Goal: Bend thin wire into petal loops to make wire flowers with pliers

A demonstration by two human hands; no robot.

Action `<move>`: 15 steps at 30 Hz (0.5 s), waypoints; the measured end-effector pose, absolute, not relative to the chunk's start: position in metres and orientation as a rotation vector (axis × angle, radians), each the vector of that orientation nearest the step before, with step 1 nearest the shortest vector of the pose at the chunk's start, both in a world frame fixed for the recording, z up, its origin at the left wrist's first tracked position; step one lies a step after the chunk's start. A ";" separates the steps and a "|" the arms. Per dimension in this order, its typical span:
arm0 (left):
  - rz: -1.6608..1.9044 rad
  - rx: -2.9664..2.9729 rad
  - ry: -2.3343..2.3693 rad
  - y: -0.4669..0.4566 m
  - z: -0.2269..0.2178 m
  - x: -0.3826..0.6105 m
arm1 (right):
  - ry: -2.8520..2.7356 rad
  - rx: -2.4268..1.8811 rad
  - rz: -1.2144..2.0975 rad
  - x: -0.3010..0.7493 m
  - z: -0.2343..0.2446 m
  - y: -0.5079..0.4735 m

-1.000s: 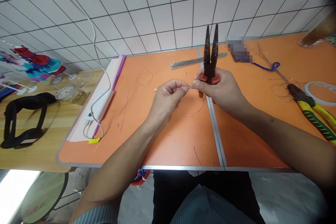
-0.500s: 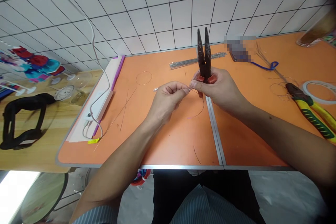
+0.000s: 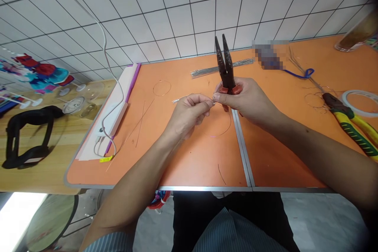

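Two grips on thin wire [image 3: 228,126], just left of pliers [image 3: 225,67] | left hand [image 3: 189,112] pinches it | right hand [image 3: 248,100] pinches it, clutching pliers too | risk: springy wire may slip from crowded right grip

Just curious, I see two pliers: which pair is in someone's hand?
The red-handled long-nose pliers, upright in the right hand; the yellow-and-green-handled pliers lie on the orange table.

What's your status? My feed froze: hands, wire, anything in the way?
Left hand pinches the wire. Right hand grips pliers, nose up, thumb also on wire. Wire curves down toward orange table. Steel rods lie behind, apart from hands.
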State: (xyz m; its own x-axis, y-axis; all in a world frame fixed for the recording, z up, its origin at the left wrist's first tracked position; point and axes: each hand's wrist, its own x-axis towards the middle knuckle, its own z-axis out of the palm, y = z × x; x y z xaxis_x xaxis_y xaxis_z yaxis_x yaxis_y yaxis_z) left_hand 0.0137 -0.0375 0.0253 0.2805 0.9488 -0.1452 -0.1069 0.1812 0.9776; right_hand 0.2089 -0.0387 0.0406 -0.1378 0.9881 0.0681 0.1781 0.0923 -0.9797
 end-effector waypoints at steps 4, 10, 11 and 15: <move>0.937 1.124 0.989 -0.037 0.025 0.013 | -1.511 -1.232 1.181 0.211 0.044 -0.037; 0.875 1.200 0.963 -0.035 0.019 0.011 | -1.568 -1.258 1.292 0.215 0.048 -0.036; 0.868 1.211 0.963 -0.035 0.018 0.011 | -1.586 -1.266 1.301 0.216 0.050 -0.036; 0.851 1.240 0.967 -0.035 0.019 0.011 | -1.583 -1.315 1.318 0.216 0.059 -0.037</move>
